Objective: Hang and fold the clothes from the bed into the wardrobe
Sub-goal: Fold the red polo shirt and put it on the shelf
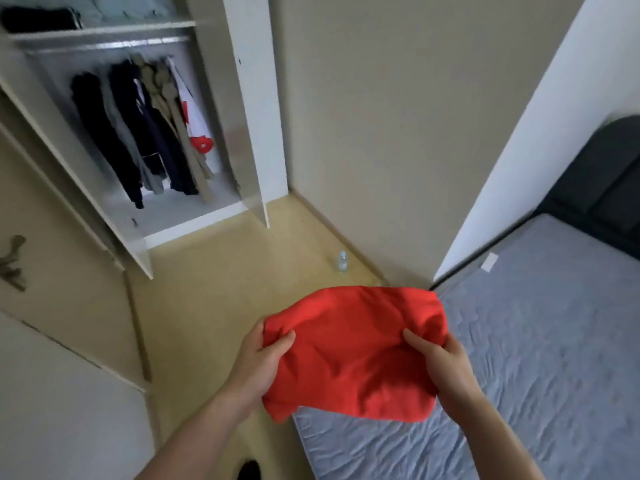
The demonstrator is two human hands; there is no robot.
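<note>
A folded red garment (349,351) is held up between both hands over the corner of the bed (540,341). My left hand (258,363) grips its left edge, thumb on top. My right hand (438,365) grips its right edge, thumb lying across the cloth. The open white wardrobe (249,109) stands ahead to the left. Dark, beige and white clothes (145,133) hang from its rail. Folded dark and pale items (41,17) lie on its top shelf.
A small plastic bottle (342,261) stands on the floor by the wall. The wardrobe's open doors (69,174) jut out at left. A dark headboard (602,181) sits at the far right. Yellowish floor lies between bed and wardrobe.
</note>
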